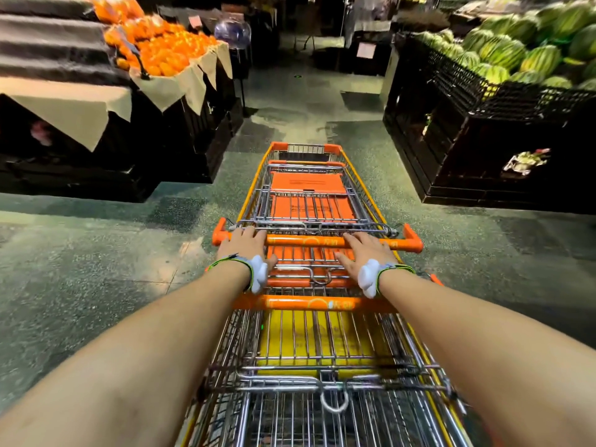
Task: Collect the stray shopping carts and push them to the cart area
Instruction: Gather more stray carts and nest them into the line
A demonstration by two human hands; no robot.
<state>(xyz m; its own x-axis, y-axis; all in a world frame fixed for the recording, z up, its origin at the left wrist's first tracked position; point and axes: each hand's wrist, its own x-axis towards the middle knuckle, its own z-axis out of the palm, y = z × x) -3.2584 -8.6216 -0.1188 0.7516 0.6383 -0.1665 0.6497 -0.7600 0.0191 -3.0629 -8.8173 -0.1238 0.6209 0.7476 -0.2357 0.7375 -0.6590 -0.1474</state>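
Both hands, left hand (245,246) and right hand (364,250), lie open-palmed on the orange handle (309,241), the nested carts (306,195) running lengthwise straight ahead down the aisle floor (96,253).

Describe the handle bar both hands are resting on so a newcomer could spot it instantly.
Start at the row of nested carts running up the aisle between the oranges and watermelons. Two orange bars cross it. Take the farther handle bar, under the left hand and right hand; the nearer bar lies untouched.

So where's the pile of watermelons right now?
The watermelons sit at the upper right of the head view, heaped in a black crate bin, right of the carts.
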